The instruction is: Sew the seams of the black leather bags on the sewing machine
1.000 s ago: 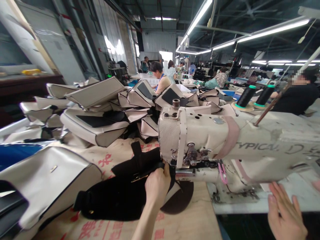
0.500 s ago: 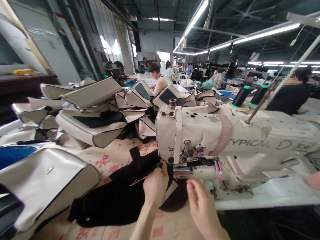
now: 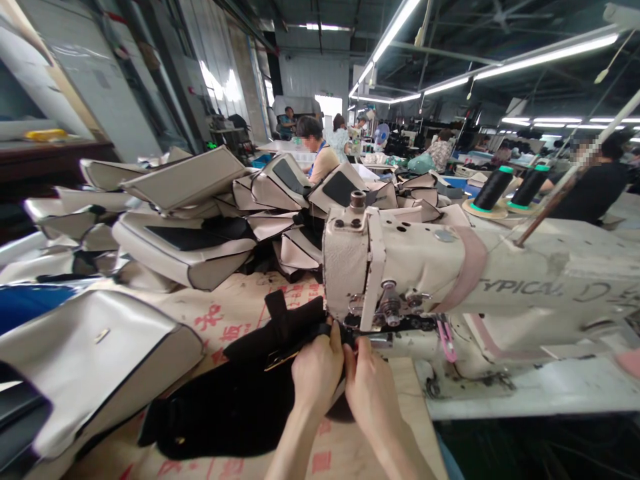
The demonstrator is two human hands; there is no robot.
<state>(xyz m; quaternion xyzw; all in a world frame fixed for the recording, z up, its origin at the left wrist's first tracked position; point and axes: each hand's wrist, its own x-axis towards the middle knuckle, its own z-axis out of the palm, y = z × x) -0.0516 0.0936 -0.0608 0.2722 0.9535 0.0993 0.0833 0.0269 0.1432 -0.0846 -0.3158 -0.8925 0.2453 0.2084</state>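
A black bag piece (image 3: 230,410) with a gold-coloured zip edge lies across the wooden board, its upper end at the head of a sewing machine (image 3: 410,267). My left hand (image 3: 320,367) is closed on the piece's edge just in front of the needle area. Close beside it, my right hand (image 3: 367,380) pinches the same piece, fingertips by the machine's cylinder arm. The needle and the exact edge between the fingers are hidden by my hands and the machine head.
Off-white bags with dark edging (image 3: 185,247) are heaped behind the board (image 3: 270,283). One more bag (image 3: 105,367) sits at the left. Black thread spools (image 3: 493,190) stand on the machine's far side. Several people work in the background.
My right hand has moved left and up from beside the cylinder arm and closed on the black bag piece, next to my left hand. The view has shifted slightly.
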